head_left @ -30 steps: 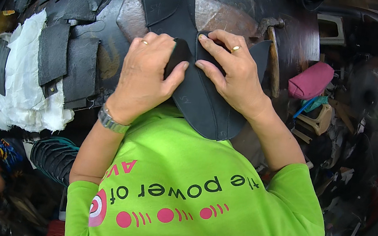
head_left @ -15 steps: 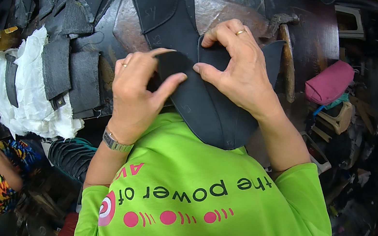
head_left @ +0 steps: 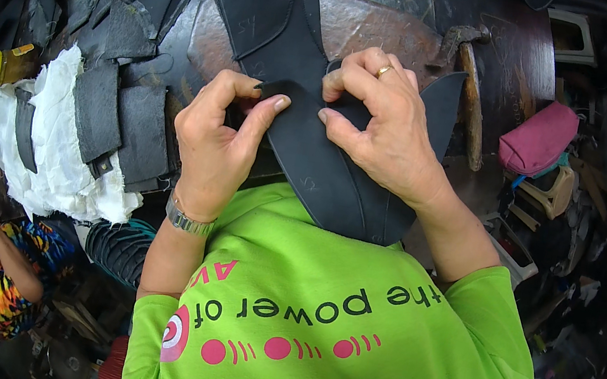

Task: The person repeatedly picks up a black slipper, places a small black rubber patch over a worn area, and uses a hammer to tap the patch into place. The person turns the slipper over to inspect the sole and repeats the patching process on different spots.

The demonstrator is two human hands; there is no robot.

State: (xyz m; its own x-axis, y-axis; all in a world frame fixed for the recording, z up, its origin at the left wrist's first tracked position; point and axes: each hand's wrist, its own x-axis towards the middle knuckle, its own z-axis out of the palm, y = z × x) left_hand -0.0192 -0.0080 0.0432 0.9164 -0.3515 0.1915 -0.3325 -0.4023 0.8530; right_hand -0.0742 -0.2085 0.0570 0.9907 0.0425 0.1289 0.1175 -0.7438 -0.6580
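Note:
Between my hands, a long black leather shoe upper (head_left: 309, 179) with stitched seams and faint chalk marks slants from the table down against my green shirt. My left hand (head_left: 212, 144), with a watch at the wrist, pinches its left edge between thumb and forefinger. On the other side my right hand (head_left: 391, 128), wearing a ring, has thumb and curled fingers closed on the raised edge by the middle seam. What lies under the right fingers is partly hidden. A pointed part of black leather (head_left: 441, 108) sticks out beyond the right hand.
A hammer (head_left: 471, 89) lies right of my right hand. Beyond the table's right edge is a pink pouch (head_left: 537, 138). At left are black strips (head_left: 99, 112), crumpled white material (head_left: 34, 177) and a yellow-lidded jar (head_left: 12, 66). A person in a colourful shirt (head_left: 5, 294) sits lower left.
My left thumb and forefinger have closed together on the leather edge, and the dark flap there has flattened. My right hand keeps nearly the same grip. The whole view has shifted slightly.

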